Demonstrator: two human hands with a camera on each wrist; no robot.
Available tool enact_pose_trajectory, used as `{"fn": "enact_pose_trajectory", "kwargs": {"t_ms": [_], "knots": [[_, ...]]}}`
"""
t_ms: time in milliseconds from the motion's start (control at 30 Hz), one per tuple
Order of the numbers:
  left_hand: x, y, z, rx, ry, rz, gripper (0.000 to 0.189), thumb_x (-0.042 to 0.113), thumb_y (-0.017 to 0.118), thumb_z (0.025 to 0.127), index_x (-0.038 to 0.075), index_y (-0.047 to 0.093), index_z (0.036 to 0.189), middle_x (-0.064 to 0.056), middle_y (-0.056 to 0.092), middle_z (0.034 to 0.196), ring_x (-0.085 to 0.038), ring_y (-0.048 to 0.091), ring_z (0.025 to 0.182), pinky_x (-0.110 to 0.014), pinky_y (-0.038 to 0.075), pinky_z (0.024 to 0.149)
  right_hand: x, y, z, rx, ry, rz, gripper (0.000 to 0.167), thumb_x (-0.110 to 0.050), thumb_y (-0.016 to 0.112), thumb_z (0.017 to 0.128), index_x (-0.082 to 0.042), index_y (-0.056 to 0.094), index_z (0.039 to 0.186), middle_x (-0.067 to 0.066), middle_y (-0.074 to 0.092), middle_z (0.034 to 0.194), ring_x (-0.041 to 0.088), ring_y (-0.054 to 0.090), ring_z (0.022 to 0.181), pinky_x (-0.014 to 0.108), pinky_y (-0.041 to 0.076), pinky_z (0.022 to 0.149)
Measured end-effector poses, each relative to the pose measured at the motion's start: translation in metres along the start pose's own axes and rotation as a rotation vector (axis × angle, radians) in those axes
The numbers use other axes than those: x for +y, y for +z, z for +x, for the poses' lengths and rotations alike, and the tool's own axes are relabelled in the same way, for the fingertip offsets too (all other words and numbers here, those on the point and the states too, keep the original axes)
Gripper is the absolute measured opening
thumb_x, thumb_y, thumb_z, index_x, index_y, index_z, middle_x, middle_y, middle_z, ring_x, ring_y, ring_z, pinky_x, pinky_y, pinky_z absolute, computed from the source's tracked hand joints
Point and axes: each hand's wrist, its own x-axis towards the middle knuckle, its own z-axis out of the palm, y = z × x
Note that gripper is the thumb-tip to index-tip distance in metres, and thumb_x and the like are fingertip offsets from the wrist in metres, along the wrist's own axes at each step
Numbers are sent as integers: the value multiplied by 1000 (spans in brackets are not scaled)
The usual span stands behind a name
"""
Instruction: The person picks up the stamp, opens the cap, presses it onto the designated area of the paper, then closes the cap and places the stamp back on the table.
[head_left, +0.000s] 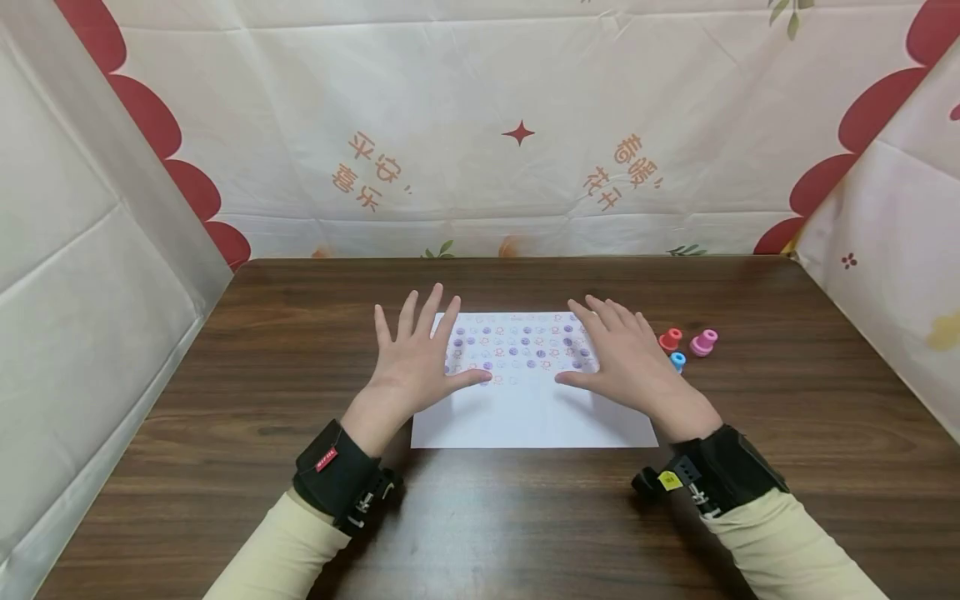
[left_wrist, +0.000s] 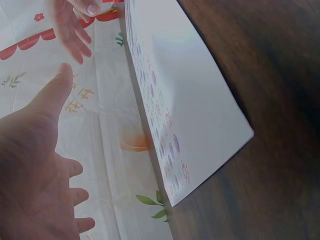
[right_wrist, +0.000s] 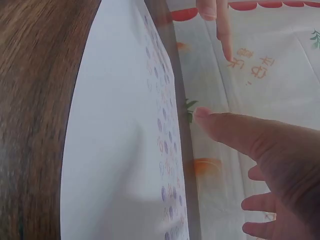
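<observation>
A white sheet of paper (head_left: 525,417) lies on the table, its far half covered with rows of small purple, red and pale blue stamped marks. Over its left side my left hand (head_left: 412,367) hovers, fingers spread and holding nothing. My right hand (head_left: 630,367) hovers above the paper's right side, also holding nothing, its thumb stretched out toward the left one. Just beyond the right hand stand a red stamp (head_left: 671,339), a pink stamp (head_left: 703,342) and a blue stamp (head_left: 678,361), the blue one partly hidden by that hand. Both wrist views show the paper (left_wrist: 200,95) below the hands.
The brown wooden table (head_left: 262,350) reaches back to a pale printed cloth (head_left: 465,117) hanging behind it. More cloth hangs along the left and right sides. Each wrist wears a black band (head_left: 337,471) with a small camera.
</observation>
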Motion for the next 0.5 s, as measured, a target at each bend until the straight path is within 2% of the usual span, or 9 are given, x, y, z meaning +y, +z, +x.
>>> {"fn": "enact_pose_trajectory", "kwargs": {"t_ms": [300, 500], "knots": [[-1, -1, 0, -10, -3, 1, 111, 83, 54, 79, 25, 8, 161, -5, -3, 170, -37, 0, 156, -72, -5, 119, 9, -2, -6, 18, 2, 0, 98, -46, 82, 78, -8, 33, 154, 24, 33, 158, 48, 29, 144, 67, 21, 119], [-1, 0, -1, -6, -3, 0, 111, 83, 55, 79, 25, 9, 161, -5, -3, 170, -37, 1, 156, -72, -5, 119, 16, -4, -12, 32, 5, 7, 97, -42, 84, 78, -6, 34, 153, 25, 37, 155, 48, 33, 141, 66, 29, 115]]}}
